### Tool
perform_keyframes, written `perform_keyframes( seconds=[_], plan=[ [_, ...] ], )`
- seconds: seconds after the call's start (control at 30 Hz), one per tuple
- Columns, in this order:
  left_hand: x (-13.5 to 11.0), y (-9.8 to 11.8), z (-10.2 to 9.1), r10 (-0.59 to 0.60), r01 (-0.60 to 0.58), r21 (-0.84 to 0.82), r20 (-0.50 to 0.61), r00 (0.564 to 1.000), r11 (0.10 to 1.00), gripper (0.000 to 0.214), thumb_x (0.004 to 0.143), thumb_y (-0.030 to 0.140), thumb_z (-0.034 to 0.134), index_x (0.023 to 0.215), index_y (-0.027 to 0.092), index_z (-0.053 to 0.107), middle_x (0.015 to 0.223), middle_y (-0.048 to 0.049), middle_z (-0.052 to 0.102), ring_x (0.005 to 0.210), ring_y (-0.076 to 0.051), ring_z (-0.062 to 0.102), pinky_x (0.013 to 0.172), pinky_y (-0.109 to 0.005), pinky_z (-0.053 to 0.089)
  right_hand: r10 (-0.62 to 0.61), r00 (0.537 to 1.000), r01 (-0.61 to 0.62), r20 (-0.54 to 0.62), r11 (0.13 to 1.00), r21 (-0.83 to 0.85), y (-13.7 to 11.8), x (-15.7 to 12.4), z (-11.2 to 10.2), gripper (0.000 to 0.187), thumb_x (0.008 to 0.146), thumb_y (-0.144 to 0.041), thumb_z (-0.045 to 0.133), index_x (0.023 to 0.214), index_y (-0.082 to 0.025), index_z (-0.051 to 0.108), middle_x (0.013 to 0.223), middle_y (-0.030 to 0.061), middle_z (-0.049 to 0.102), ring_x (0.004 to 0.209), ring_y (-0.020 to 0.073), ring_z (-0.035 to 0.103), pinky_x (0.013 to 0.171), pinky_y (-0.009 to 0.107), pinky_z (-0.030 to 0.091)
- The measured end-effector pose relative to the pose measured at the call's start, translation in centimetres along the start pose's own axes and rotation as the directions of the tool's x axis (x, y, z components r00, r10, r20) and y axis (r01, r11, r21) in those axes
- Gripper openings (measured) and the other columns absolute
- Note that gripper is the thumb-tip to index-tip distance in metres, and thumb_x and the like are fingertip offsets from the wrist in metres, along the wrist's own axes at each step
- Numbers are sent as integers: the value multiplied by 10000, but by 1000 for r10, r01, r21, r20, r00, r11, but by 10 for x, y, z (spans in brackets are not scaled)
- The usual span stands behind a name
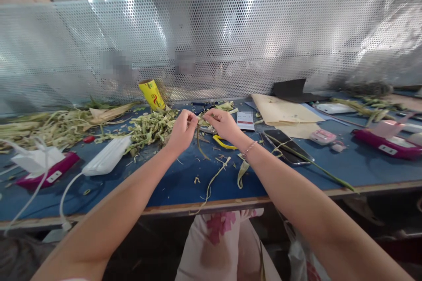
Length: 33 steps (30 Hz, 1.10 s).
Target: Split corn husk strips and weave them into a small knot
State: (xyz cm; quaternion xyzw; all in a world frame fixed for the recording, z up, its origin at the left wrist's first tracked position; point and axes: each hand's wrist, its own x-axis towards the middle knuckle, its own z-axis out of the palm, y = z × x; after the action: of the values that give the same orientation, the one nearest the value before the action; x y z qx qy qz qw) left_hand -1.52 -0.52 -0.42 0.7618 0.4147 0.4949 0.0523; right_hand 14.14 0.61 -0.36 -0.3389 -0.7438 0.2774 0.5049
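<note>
Over the middle of the blue table [184,184], my left hand [182,131] and my right hand [224,126] are close together, fingers pinched. Between their fingertips is a thin greenish-brown plant strip [198,140], one end of it hanging down. The fingers partly cover it. A heap of pale green plant pieces [153,127] lies just beyond and left of my left hand. Under my right hand is a yellow-handled tool [224,143], its far part hidden. Loose dry strips [214,180] lie nearer the table's front edge.
A yellow tube [152,95] leans by the perforated metal screen [211,44]. Long dried stalks [59,123] and a white power strip [107,156] lie at left. To the right are a phone [288,147], a long green stem [323,169], beige paper [283,112] and a magenta-based device [385,145].
</note>
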Motion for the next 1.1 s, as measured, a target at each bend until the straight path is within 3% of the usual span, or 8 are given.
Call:
perform_keyframes(
  seconds=[0.13, 0.3, 0.4, 0.5, 0.63, 0.77, 1.1],
  plan=[
    [2, 3, -7, 263, -272, 298, 72, 962, 915, 160, 834, 266, 397, 690, 197, 381, 706, -25, 455, 678, -145, 434, 649, -287, 381, 9, 1000, -9, 7, 1000, 3, 0, 0, 2, 172, 784, -298, 471, 702, -158, 528, 512, -67, 337, 478, 61, 269, 487, 220, 213],
    [6, 5, -11, 348, -389, 452, 176, 921, 802, 228, 823, 216, 373, 597, 200, 346, 609, -20, 419, 648, -157, 406, 635, -303, 338, 12, 1000, -12, -2, 999, -40, 4, 0, 3, 177, 782, -294, 468, 690, -158, 533, 508, -63, 346, 484, 63, 276, 491, 222, 212],
    [6, 6, -11, 243, -300, 359, 197, 950, 884, 260, 804, 208, 386, 560, 198, 296, 536, 13, 353, 559, -128, 363, 564, -280, 296, 26, 1000, -25, 7, 997, -75, 4, 0, 3, 187, 782, -303, 468, 694, -159, 548, 494, -65, 337, 471, 62, 263, 484, 226, 204],
    [6, 7, -11, 51, -79, 152, 183, 982, 985, 275, 794, 236, 402, 545, 194, 290, 494, 42, 304, 489, -98, 317, 511, -254, 268, 25, 999, -24, 21, 999, -35, 2, 1, 3, 192, 764, -318, 489, 696, -153, 560, 519, -54, 385, 487, 62, 295, 491, 225, 224],
    [5, 7, -10, -98, 112, -72, 176, 979, 991, 281, 788, 283, 418, 534, 187, 345, 486, 47, 345, 479, -85, 328, 505, -239, 282, 35, 998, -40, 58, 995, 89, 0, 2, 0, 217, 746, -356, 511, 697, -149, 550, 526, -52, 397, 495, 61, 326, 484, 218, 243],
    [5, 7, -10, -117, 137, -115, 163, 980, 984, 286, 776, 280, 442, 521, 181, 358, 476, 46, 367, 472, -79, 329, 497, -235, 279, 89, 982, -113, 165, 983, 148, -2, 1, -6, 196, 740, -346, 525, 714, -153, 546, 442, -86, 298, 407, 44, 251, 419, 210, 187],
    [2, 8, -10, -122, 140, -106, 168, 978, 984, 296, 760, 265, 459, 496, 181, 358, 449, 44, 364, 451, -77, 326, 478, -233, 279, 129, 945, -202, 301, 953, 227, -4, 0, -12, 119, 734, -261, 534, 737, -144, 549, 410, -103, 291, 375, 30, 243, 394, 197, 195]
  ],
)
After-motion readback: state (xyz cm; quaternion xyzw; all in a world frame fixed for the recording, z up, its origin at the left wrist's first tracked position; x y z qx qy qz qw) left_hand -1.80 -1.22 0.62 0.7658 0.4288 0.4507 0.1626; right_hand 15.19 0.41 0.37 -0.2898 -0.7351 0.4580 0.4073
